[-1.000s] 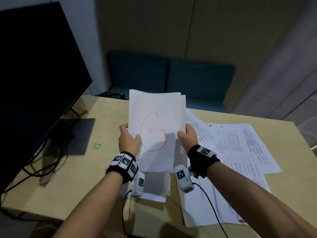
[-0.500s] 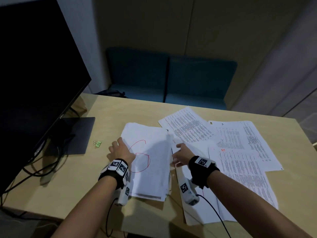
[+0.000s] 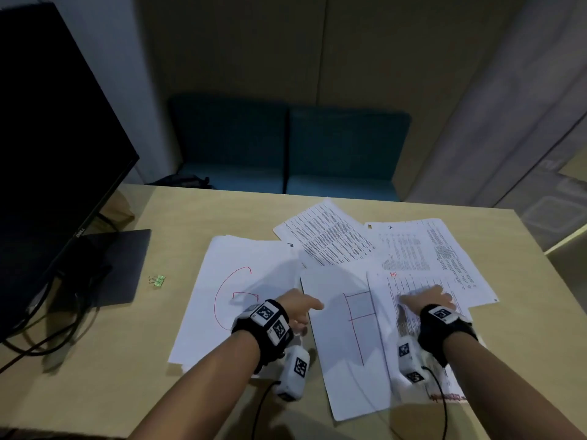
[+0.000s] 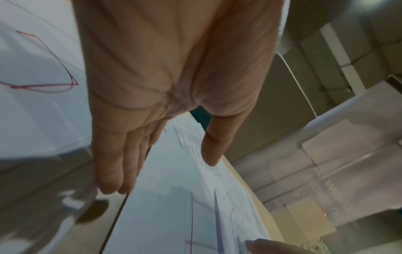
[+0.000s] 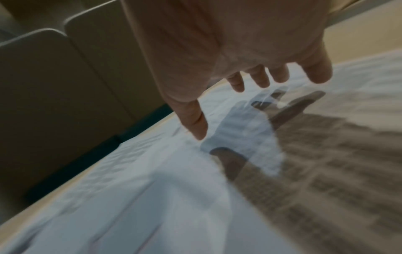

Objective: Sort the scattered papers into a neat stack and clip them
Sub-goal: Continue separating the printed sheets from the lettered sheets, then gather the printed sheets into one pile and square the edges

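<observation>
A gathered stack of white papers [image 3: 241, 281], its top sheet marked with a red "G", lies flat on the table left of centre. My left hand [image 3: 300, 308] hovers with straight fingers over the stack's right edge [image 4: 43, 120], holding nothing. To the right lie loose sheets: one with a red box drawing [image 3: 346, 338], a printed sheet with red writing [image 3: 413, 290], and two more printed pages [image 3: 327, 236] behind. My right hand [image 3: 428, 298] is spread flat just over the printed sheet [image 5: 261, 171], its fingers [image 5: 261, 77] apart. A small green binder clip [image 3: 158, 280] lies left of the stack.
A dark monitor [image 3: 47, 154] on its flat base [image 3: 117, 268] with cables [image 3: 47, 328] fills the left side. The wooden table [image 3: 222, 211] ends at a teal bench seat [image 3: 286, 147] behind. Bare tabletop [image 3: 540, 344] shows to the right of the papers.
The stack, held upright in both hands a second ago, now lies flat and is let go. My right hand has moved right onto the printed sheet; my left has shifted to the stack's right edge.
</observation>
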Tool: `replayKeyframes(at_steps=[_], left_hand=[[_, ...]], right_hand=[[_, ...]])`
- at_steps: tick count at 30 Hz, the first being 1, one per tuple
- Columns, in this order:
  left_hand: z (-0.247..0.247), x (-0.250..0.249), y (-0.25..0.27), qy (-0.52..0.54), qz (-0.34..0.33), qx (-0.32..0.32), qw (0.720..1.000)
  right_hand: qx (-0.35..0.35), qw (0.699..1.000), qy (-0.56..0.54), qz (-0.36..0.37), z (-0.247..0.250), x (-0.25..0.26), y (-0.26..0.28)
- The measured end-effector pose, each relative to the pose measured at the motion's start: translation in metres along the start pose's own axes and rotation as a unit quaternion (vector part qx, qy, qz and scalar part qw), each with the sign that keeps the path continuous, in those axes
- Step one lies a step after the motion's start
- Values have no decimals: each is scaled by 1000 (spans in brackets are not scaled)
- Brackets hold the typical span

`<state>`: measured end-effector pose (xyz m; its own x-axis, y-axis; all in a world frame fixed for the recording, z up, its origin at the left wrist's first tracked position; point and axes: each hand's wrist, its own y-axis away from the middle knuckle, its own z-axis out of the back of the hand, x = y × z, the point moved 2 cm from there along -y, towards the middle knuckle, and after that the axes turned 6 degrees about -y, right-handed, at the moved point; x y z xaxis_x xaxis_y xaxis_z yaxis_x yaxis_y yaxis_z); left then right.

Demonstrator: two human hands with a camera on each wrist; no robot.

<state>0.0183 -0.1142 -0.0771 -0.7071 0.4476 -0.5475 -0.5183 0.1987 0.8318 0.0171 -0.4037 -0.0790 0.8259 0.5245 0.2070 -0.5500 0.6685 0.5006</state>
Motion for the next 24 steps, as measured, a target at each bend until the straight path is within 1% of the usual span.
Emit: replayKeyframes(at_steps=[3, 6, 9, 11, 14, 18, 22, 24], left_hand=[[-8, 2, -5, 20, 4, -2, 1000], [-12, 2, -5, 31, 7, -6, 999], [-13, 0, -5, 46, 12, -6, 999], [-13, 1, -7, 47, 9, 4, 999], [-13, 2, -10, 46, -1, 14, 999], [-16, 2, -12, 43, -13, 11, 999], [-21, 3, -11, 43, -7, -6, 999], [-24, 7, -12, 32, -7, -26, 999]], right_hand=[[-6, 999, 13, -33, 8, -24, -14], [-12, 999, 14, -43, 9, -41, -19], [-23, 998, 19, -48, 11, -43, -15], [-17, 999, 21, -45, 13, -40, -12], [18, 1000, 21, -10, 7, -32, -10], [62, 997, -14, 40, -11, -12, -1], [81, 993, 4, 82, -26, 5, 11], [96, 990, 8, 99, -34, 8, 12]])
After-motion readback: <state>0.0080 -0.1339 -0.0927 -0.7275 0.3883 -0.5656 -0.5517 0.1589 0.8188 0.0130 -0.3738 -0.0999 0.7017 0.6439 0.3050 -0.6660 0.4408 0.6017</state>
